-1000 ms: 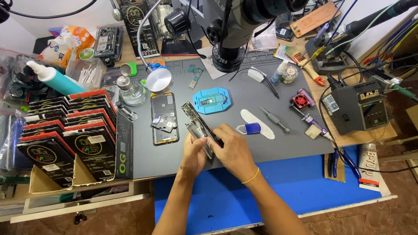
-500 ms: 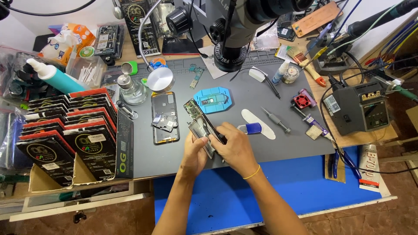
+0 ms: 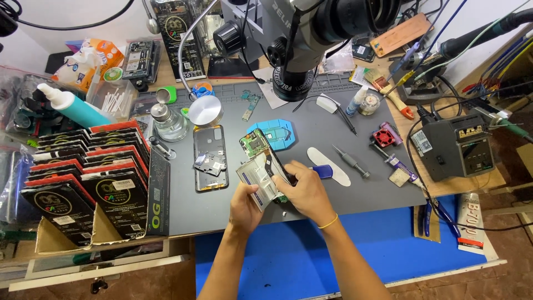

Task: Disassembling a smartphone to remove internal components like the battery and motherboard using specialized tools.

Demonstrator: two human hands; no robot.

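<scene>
Hands meet over one opened phone (image 3: 264, 169) at the near edge of the grey mat (image 3: 333, 128): my left hand (image 3: 246, 208) clasps its lower end, my right hand (image 3: 305, 191) pinches its right side. I count one phone back frame (image 3: 210, 157) lying flat to the left, one blue holder (image 3: 272, 134) beyond, two screwdrivers (image 3: 351, 161) to the right. One microscope (image 3: 302, 39) overhangs the far side. Bare mat lies between hands and screwdrivers; boxes (image 3: 89, 178) crowd the left edge.
</scene>
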